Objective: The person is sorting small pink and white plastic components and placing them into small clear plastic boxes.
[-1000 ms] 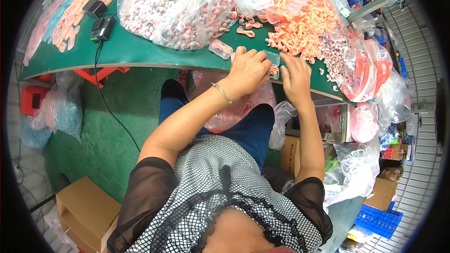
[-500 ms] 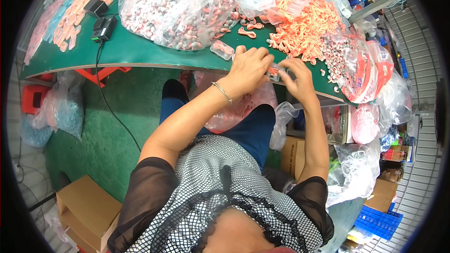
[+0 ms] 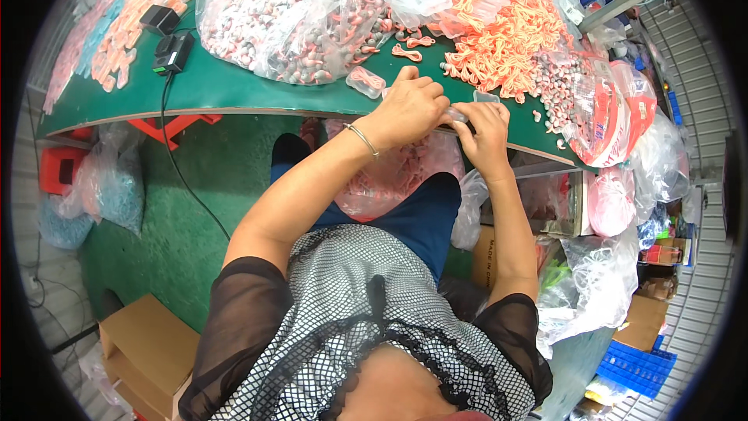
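Observation:
My left hand (image 3: 411, 111), with a bangle at the wrist, is closed at the table's front edge, its fingers on a small clear plastic case (image 3: 455, 115). My right hand (image 3: 485, 136) pinches the other side of this case between thumb and fingers. The fingers hide most of the case, so its contents cannot be made out now. Just beyond my right fingertips lies a clear plastic piece (image 3: 487, 97). Left of my left hand, a clear case with a coiled orange cord (image 3: 365, 82) rests on the green table (image 3: 257, 97). Two bundled orange cords (image 3: 407, 52) lie farther back.
A large clear bag of small pink and grey pieces (image 3: 296, 23) stands behind my left hand. Beyond my right hand lie heaped orange cords (image 3: 506, 39) and loose pink-grey pieces (image 3: 555, 97). Black adapters (image 3: 172, 53) with a hanging cable sit left. An open carton (image 3: 148, 343) stands on the floor.
Both hands have shifted slightly left. My right fingers have closed further over the case, covering the orange and grey contents seen before. A clear piece now shows beyond my right fingertips.

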